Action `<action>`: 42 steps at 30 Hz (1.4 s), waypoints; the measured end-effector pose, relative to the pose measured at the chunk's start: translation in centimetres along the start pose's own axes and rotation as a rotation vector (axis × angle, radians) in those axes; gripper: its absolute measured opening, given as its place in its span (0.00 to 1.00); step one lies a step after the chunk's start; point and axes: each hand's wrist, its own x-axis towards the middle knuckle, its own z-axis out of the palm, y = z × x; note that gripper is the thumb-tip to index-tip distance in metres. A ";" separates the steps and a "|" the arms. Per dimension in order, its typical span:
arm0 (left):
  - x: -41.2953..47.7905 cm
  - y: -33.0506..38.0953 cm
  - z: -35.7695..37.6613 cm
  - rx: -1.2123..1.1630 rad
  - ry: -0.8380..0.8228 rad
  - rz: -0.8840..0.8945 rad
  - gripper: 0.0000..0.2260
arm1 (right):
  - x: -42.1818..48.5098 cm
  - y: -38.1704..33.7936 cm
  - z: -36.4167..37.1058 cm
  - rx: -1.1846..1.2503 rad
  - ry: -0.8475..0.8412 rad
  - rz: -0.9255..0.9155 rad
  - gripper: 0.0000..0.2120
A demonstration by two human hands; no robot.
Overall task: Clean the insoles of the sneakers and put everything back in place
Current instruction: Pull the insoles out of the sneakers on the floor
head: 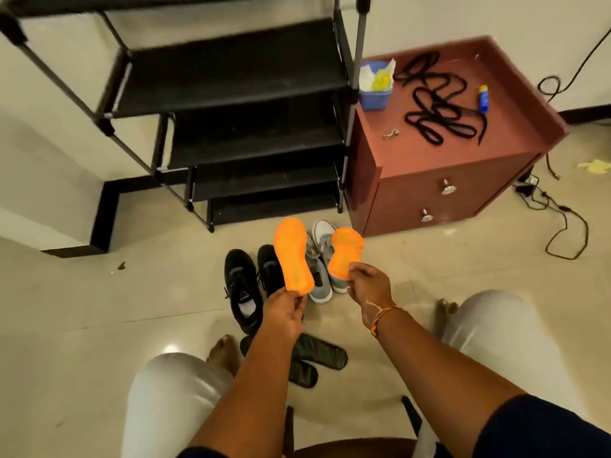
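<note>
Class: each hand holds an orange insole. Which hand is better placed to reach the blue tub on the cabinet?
Probably the right hand: the blue tub and cabinet stand to its side, while the left hand is farther away.

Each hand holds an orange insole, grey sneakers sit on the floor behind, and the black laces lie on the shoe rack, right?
Not quite: the head view shows the black laces on top of the brown cabinet, not the shoe rack. The rest holds: left hand and right hand each hold an orange insole, grey sneakers behind.
</note>
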 end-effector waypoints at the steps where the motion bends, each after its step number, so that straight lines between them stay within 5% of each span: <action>1: 1.3 -0.2 0.3 0.023 0.013 -0.021 0.07 | 1.2 0.7 0.0 -0.003 0.027 0.020 0.05; 11: 3.7 -3.8 -0.2 0.282 0.159 -0.222 0.11 | 3.6 7.1 -2.9 -0.231 0.233 0.320 0.24; 22: 8.3 -14.5 -4.8 0.487 0.219 -0.394 0.12 | 7.1 19.3 -6.5 -0.295 0.234 0.469 0.16; 34: 16.4 -20.0 -9.4 0.568 0.259 -0.219 0.14 | 11.4 26.2 -9.2 -0.249 0.127 0.536 0.18; 37: 17.0 -19.4 -9.6 0.781 0.290 -0.192 0.13 | 11.6 25.6 -9.1 -0.267 0.035 0.606 0.24; 42: 15.9 -17.3 -8.8 0.866 0.345 -0.200 0.19 | 11.6 23.6 -9.3 -0.552 -0.161 0.606 0.28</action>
